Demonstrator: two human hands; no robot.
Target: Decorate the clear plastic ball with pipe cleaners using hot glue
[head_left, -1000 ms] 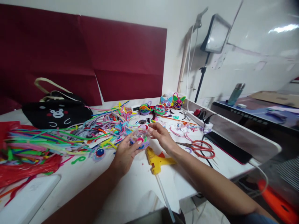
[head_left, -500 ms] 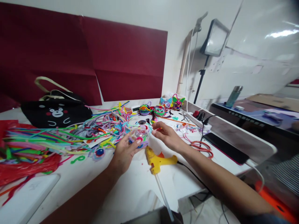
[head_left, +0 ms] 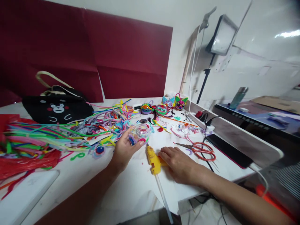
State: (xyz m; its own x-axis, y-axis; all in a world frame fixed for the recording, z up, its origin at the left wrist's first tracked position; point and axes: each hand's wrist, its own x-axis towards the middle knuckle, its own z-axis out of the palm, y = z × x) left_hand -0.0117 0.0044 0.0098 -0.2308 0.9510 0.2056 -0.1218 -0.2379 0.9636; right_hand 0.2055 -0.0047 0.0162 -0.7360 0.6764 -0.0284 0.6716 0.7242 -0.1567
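Along the back wall, a dark red backdrop (head_left: 58, 47). In front of it, a white desk (head_left: 131, 187) strewn with craft stuff. On its left half, a wide tangle of coloured pipe cleaners (head_left: 70, 131), spreading from a red plastic bag (head_left: 25, 162) at the left edge toward the middle. Behind the tangle, a black tote (head_left: 57, 109) with a bear face, against the backdrop. Up on the right, a light panel (head_left: 221, 34) on a stand. At the desk's right edge, a flat dark tablet (head_left: 228, 150) with a white cable.

Near the front middle, a yellow glue gun (head_left: 152, 157) lying on its side, nozzle pointing away. Right hand (head_left: 179, 162) laid palm down over its handle, fingers touching it; cannot tell whether closed around it. Just right of that hand, red-handled scissors (head_left: 199, 148) flat on the desk, blades pointing left.

Left hand (head_left: 124, 150) raised just above the desk beside the gun's nozzle, wrapped around a clear ball (head_left: 140, 132) with bits of coloured pipe cleaner on it. Far back, a row of small pipe-cleaner heads (head_left: 161, 107).
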